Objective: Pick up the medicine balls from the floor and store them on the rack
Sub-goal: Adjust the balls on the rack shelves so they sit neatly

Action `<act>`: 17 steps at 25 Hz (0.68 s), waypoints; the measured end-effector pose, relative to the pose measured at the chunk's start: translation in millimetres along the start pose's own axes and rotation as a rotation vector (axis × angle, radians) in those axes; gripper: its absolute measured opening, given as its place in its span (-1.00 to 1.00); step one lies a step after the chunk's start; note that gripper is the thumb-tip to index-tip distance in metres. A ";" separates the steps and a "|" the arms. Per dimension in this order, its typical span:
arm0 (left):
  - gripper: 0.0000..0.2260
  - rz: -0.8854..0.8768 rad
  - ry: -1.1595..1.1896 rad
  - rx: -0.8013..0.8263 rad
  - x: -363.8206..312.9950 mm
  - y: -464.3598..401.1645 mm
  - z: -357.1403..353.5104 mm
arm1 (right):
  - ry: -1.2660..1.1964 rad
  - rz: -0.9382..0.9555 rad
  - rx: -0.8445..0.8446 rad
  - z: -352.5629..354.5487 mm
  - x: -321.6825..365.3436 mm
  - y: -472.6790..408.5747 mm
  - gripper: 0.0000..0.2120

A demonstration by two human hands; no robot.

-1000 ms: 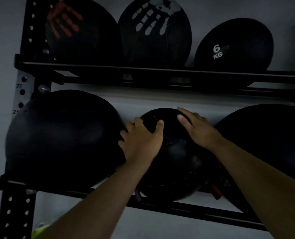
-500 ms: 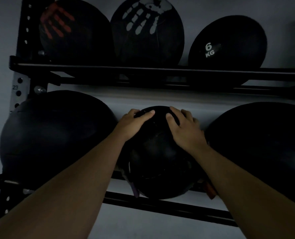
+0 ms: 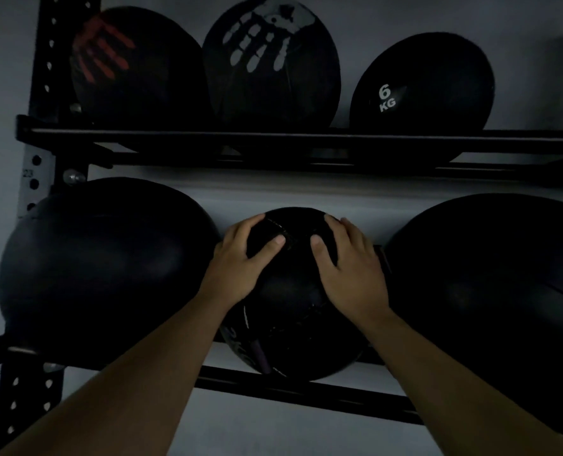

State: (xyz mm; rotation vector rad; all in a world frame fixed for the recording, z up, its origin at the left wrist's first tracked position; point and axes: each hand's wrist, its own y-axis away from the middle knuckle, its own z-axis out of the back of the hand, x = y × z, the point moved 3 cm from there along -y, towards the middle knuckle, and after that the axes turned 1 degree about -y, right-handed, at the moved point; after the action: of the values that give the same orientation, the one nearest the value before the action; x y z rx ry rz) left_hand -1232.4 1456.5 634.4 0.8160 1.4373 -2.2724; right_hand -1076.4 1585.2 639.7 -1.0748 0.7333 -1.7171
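Head view of a dim storage rack (image 3: 273, 138), a black steel frame with two shelf rails and a perforated upright at the left.

A small black medicine ball (image 3: 293, 301) sits on the lower shelf rail (image 3: 306, 394), between a large black ball (image 3: 102, 268) on its left and a second large black ball (image 3: 490, 297) on its right, close against both. Its underside bulges below the rail line; faint markings and a purple strip near its lower left are too dark to read.

The left hand (image 3: 240, 261) lies over the small ball's upper left, fingers curved to its surface and the thumb pressed near the top centre. The right hand (image 3: 349, 271) mirrors it on the upper right, fingers spread and curved over the crown, thumb pointing inward. Both hands cup the ball; the far fingertips pass behind its crest and are hidden. Both forearms enter from the bottom edge and are cut off there.

Above the small ball, on the upper shelf, three more balls stand in a row: one with a red handprint (image 3: 132, 67), one with a white handprint (image 3: 270, 64), and one marked "6 KG" (image 3: 421, 83). The right large ball runs out of view at the right edge, and the rack's lower parts fade into shadow.
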 end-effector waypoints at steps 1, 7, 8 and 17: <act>-0.39 -0.001 -0.016 0.007 -0.3 -1.8 0.8 | 0.021 0.019 -0.005 -2.1 -1.9 8.2 -0.44; -0.32 0.140 -0.073 -0.075 -17.0 4.6 -9.5 | 0.006 0.046 0.071 7.8 -6.7 -28.2 -0.48; -0.30 0.167 -0.082 -0.088 -19.3 8.4 -10.9 | 0.000 0.060 0.107 7.8 -7.5 -32.2 -0.48; -0.25 0.192 -0.077 -0.037 -23.5 31.4 -5.7 | 0.026 0.106 0.137 6.7 -5.5 -19.1 -0.46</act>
State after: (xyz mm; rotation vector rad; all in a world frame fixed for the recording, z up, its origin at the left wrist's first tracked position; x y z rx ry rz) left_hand -1195.0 1447.3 625.0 0.8086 1.3038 -2.1039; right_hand -1077.1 1597.3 656.7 -0.9052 0.6668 -1.6681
